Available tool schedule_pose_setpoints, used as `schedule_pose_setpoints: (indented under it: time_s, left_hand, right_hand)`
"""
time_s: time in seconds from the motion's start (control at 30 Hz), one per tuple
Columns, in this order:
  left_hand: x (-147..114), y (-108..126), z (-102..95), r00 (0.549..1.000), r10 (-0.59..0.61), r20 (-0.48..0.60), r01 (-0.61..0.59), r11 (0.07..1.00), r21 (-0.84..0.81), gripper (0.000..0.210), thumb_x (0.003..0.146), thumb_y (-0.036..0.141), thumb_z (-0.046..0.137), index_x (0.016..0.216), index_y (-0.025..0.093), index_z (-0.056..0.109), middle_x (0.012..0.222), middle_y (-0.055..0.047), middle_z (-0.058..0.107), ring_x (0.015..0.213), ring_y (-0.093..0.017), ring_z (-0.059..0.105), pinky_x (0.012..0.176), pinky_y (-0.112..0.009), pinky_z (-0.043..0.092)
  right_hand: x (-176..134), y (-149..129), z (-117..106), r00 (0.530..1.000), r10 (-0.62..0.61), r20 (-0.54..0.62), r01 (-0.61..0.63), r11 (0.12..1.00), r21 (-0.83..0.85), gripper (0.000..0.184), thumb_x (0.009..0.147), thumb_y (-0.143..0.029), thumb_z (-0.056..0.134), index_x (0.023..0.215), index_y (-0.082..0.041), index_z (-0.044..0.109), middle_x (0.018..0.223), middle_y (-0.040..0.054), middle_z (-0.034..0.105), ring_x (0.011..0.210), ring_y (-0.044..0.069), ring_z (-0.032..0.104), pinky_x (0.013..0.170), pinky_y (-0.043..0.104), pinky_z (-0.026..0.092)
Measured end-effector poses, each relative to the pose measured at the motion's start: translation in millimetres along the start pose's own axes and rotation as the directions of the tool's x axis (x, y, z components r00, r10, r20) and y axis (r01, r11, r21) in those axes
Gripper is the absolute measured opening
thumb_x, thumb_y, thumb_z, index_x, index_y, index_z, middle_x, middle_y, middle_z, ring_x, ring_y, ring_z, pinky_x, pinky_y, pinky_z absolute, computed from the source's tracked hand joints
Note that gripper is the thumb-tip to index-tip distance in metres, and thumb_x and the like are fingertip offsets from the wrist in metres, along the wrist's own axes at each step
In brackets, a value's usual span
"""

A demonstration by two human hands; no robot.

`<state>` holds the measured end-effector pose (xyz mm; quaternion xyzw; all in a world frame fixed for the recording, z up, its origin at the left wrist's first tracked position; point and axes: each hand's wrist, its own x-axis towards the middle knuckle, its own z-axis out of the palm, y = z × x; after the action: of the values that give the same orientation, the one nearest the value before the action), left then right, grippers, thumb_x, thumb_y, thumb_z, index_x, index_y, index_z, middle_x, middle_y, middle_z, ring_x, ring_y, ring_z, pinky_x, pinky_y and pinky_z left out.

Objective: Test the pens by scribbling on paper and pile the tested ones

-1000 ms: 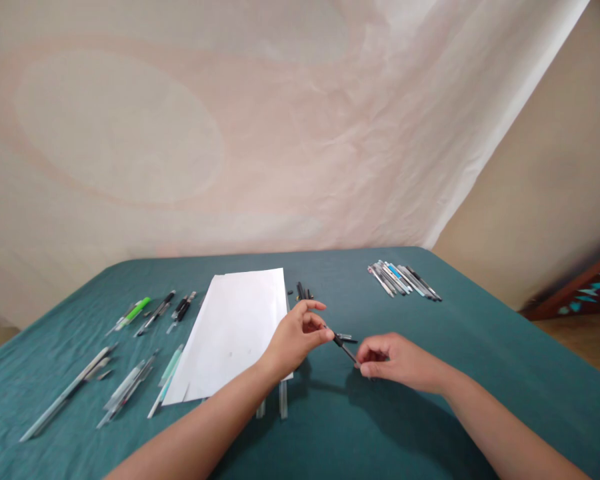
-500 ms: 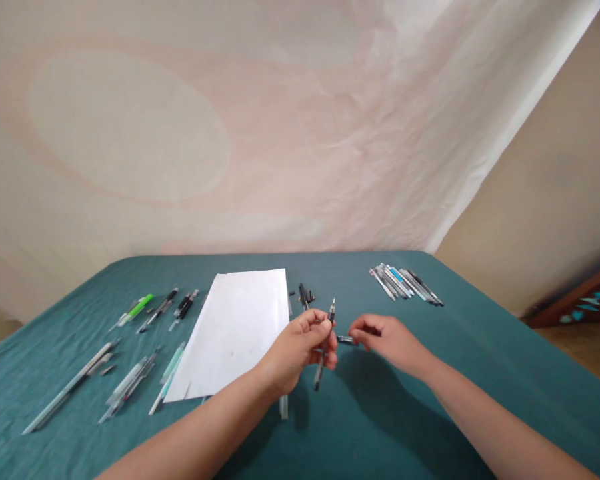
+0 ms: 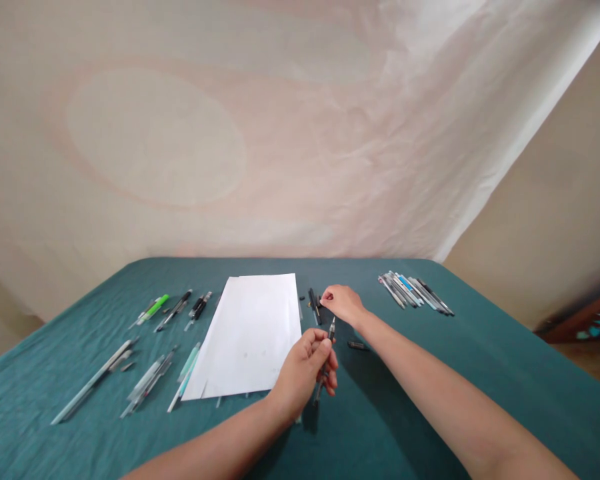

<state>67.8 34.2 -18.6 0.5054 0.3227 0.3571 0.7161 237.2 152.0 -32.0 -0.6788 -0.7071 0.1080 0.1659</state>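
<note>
In the head view my left hand (image 3: 313,363) is closed around a dark pen (image 3: 331,331), its pale tip pointing up and away. Farther out, my right hand (image 3: 344,303) has its thumb and fingers pinched together beside some small dark pen parts; whatever it may hold is too small to make out. Black pen pieces (image 3: 314,307) lie just left of those fingers. Under my right forearm a short black cap (image 3: 358,345) rests on the cloth. A stack of white paper (image 3: 253,333) lies left of my left hand.
On the right a row of pens (image 3: 415,291) lies on the green cloth (image 3: 495,387). Several pen groups spread out at left, among them a bright green pen (image 3: 155,307), black caps (image 3: 200,305), clear barrels (image 3: 147,385) and a long pale tube (image 3: 93,383). A draped sheet (image 3: 300,153) hangs behind.
My right hand has left the black cap's side and moved up and left to the small pen parts. My left hand still holds the pen. The view has shifted slightly.
</note>
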Motion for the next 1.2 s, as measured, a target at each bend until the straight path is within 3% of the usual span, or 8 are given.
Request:
schedule_pose_setpoints:
  time_s: [0.37,0.5,0.57,0.67,0.7,0.77,1.0,1.2]
  left_hand:
    - [-4,-5,6.9,0.996,-0.071,0.052,0.075,0.993,-0.091,0.023,0.087,0.041,0.045,0.09,0.018,0.041,0.07,0.002,0.054,0.052,-0.011,0.055,0.05,-0.027,0.047]
    - [-8,-8,10.2,0.988,-0.139,0.061,0.143,0.988,-0.063,0.021,0.087,0.038,0.046,0.09,0.018,0.042,0.071,0.001,0.056,0.056,-0.012,0.056,0.057,-0.028,0.047]
    - [-9,-10,10.5,0.985,-0.161,0.057,0.162,0.987,-0.016,0.021,0.087,0.037,0.047,0.091,0.017,0.043,0.072,0.0,0.057,0.057,-0.011,0.057,0.06,-0.027,0.046]
    - [-8,-12,9.7,0.984,-0.164,0.073,0.159,0.985,0.066,0.02,0.087,0.036,0.046,0.091,0.017,0.044,0.072,0.0,0.059,0.059,-0.011,0.058,0.062,-0.026,0.043]
    - [-8,-12,9.3,0.984,-0.159,0.081,0.153,0.985,0.084,0.02,0.087,0.037,0.046,0.092,0.017,0.044,0.073,-0.001,0.059,0.059,-0.011,0.058,0.062,-0.026,0.043]
    - [-7,-11,8.8,0.982,-0.159,0.1,0.148,0.983,0.11,0.02,0.088,0.037,0.045,0.092,0.017,0.044,0.073,-0.001,0.059,0.06,-0.011,0.058,0.062,-0.025,0.042]
    - [-6,-7,9.6,0.976,-0.171,0.133,0.151,0.977,0.151,0.02,0.089,0.036,0.044,0.094,0.017,0.043,0.069,0.0,0.057,0.059,-0.011,0.056,0.062,-0.025,0.04]
    - [-8,-7,10.2,0.975,-0.163,0.152,0.135,0.975,0.177,0.021,0.089,0.037,0.044,0.093,0.017,0.044,0.071,0.0,0.058,0.061,-0.011,0.056,0.062,-0.024,0.039]
  right_hand:
    - [-32,12,-17,0.994,0.029,0.104,-0.015,0.991,-0.135,0.016,0.072,-0.002,0.054,0.083,-0.01,0.063,0.093,0.019,0.066,0.089,0.025,0.061,0.075,0.031,0.04]
    - [-66,24,-35,0.993,-0.008,0.118,0.009,1.0,-0.005,0.011,0.079,-0.012,0.05,0.088,-0.014,0.057,0.081,0.008,0.065,0.077,0.018,0.061,0.069,0.027,0.042]
    - [-85,28,-43,0.984,-0.042,0.17,0.007,0.979,0.203,0.01,0.085,-0.021,0.046,0.091,-0.016,0.052,0.075,0.0024,0.062,0.067,0.013,0.058,0.061,0.023,0.042]
    - [-108,32,-47,0.958,-0.127,0.258,-0.12,0.64,0.759,0.017,0.087,-0.033,0.048,0.091,-0.017,0.048,0.076,0.0012,0.058,0.061,0.01,0.052,0.053,0.022,0.039]
    - [-113,33,-46,0.952,-0.149,0.266,-0.158,0.505,0.848,0.02,0.086,-0.036,0.051,0.091,-0.017,0.048,0.077,0.0013,0.057,0.06,0.01,0.051,0.052,0.021,0.037]
    - [-119,34,-43,0.946,-0.174,0.273,-0.193,0.375,0.907,0.023,0.083,-0.037,0.057,0.09,-0.016,0.049,0.074,0.0001,0.055,0.058,0.008,0.047,0.051,0.021,0.034]
    - [-118,32,-33,0.937,-0.203,0.282,-0.219,0.285,0.933,0.025,0.08,-0.036,0.063,0.089,-0.016,0.052,0.064,-0.0045,0.048,0.051,0.006,0.039,0.048,0.019,0.03]
    - [-120,27,-38,0.934,-0.206,0.291,-0.228,0.282,0.932,0.026,0.077,-0.036,0.066,0.086,-0.015,0.053,0.063,-0.0049,0.048,0.05,0.005,0.04,0.047,0.019,0.03]
